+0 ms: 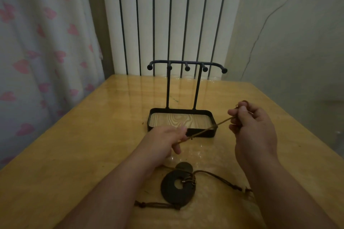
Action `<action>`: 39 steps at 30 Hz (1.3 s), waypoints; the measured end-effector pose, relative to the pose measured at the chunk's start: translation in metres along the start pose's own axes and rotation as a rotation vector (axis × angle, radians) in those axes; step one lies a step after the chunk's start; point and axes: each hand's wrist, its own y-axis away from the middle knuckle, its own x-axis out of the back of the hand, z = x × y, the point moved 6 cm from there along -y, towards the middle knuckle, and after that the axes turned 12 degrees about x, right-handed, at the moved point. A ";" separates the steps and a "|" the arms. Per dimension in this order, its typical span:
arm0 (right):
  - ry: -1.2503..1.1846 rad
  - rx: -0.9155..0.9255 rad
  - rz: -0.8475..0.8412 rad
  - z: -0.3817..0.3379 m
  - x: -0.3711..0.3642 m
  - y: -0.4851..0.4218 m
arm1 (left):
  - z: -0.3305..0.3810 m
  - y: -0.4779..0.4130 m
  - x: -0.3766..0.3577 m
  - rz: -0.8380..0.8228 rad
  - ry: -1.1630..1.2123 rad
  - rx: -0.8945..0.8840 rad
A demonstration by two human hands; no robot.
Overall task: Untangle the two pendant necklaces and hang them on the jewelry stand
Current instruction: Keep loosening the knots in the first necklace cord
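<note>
A thin tan cord (204, 131) is held taut just in front of the jewelry stand (197, 87), pinched at one end by the left hand (167, 139) and at the other by the right hand (251, 126). The dark ring pendant (178, 189) and a smaller disc pendant (184, 166) lie touching on the tabletop (74, 154), with brown cords across them. The strand is probably best drawn out slowly, so that no knot is tightened.

Fingertips of my left hand (165, 140) blurred; cord (204, 130) end lost in its grip. Second pendant (184, 166) half hidden behind ring pendant (176, 190). Dark cord (219, 177) vanishes under my right arm (279, 191). Speck (142, 122) beside stand (168, 87): too small to tell. Both arms cut off at bottom edge.
</note>
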 end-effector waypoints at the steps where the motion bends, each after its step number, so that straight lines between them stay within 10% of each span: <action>1: 0.001 0.006 0.010 0.000 0.001 -0.001 | 0.001 0.001 -0.001 0.008 -0.077 -0.023; 19: 0.052 -0.091 -0.196 0.007 -0.009 0.002 | 0.006 0.009 -0.011 -0.114 -0.168 -0.133; 26: 0.751 0.313 -0.658 0.011 -0.033 0.014 | 0.006 0.006 -0.010 -0.242 0.165 -0.125; 32: 0.916 0.314 -0.528 0.005 -0.025 0.008 | 0.009 0.002 0.001 -0.237 0.496 -0.174; 39: 0.328 0.014 -0.664 0.003 -0.042 0.031 | 0.010 0.002 0.013 0.038 0.348 -0.249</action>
